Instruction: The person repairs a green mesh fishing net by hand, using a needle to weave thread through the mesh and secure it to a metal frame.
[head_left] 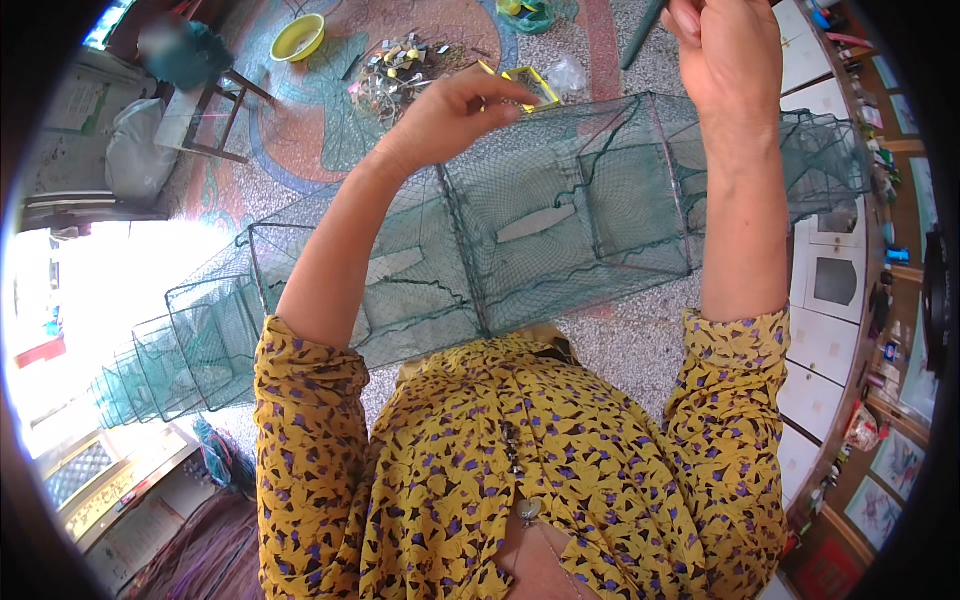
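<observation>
A long collapsible net trap (535, 230) of green mesh on square frames stretches across my view. My left hand (465, 115) is above its far edge, fingers loosely bent, thumb and index slightly apart, with nothing visible held. My right hand (730, 55) is raised at the top right, closed on a slim dark green tool (637, 40) that runs out of the frame.
On the patterned floor (610, 330) beyond the net lie a yellow bowl (297, 40), a heap of small pieces (390, 75), yellow trays (530, 85) and a clear bag (567, 77). A wooden stool (215, 120) stands left; white cabinets (820, 395) line the right.
</observation>
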